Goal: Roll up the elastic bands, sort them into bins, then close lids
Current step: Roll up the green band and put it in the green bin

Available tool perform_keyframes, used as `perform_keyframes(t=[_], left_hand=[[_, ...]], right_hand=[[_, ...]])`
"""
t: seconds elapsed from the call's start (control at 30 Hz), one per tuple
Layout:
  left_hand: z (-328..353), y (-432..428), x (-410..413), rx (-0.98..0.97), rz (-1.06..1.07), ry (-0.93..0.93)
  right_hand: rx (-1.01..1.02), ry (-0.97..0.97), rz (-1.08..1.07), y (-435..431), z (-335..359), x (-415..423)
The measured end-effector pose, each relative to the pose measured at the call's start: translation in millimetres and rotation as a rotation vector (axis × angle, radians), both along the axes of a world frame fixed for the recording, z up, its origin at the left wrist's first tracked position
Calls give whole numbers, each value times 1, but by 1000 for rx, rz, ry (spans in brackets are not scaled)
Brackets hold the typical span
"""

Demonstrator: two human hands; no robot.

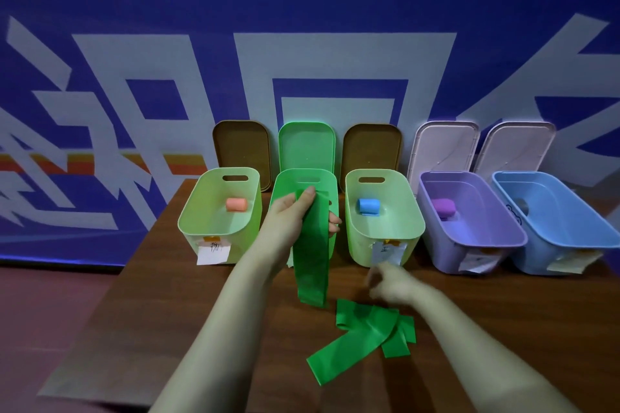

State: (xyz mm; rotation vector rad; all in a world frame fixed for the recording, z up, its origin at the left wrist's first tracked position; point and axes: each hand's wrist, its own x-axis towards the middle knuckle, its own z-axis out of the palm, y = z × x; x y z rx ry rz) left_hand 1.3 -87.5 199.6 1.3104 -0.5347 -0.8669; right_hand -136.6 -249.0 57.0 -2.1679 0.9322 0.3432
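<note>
My left hand (295,214) pinches the top of a green elastic band (310,258) that hangs flat down in front of the green bin (332,178). More green band (369,332) lies crumpled on the table. My right hand (392,282), blurred, hovers just above that pile with fingers apart and nothing in it. A pink roll (236,204) lies in the left pale-green bin (188,218). The other pale-green bin (416,225) holds a blue roll (368,205), and the purple bin (516,238) a purple roll (443,208).
A blue bin (604,238) stands at the far right. Five open lids lean against the blue wall behind the bins: two brown (241,147), one green (307,144), two pale pink (443,147). Paper labels hang on the bin fronts. The wooden table's left edge (110,282) runs diagonally.
</note>
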Motion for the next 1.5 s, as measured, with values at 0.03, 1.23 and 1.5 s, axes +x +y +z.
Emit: perform_keyframes(t=[0.03, 1.23, 1.5], left_hand=[[-3, 2, 1, 17, 22, 13], [19, 31, 34, -48, 420, -182], [41, 15, 24, -129, 285, -231]], right_hand=[[6, 22, 63, 12, -10, 1], [-169, -227, 413, 49, 152, 53], [-158, -557, 345, 47, 229, 32]])
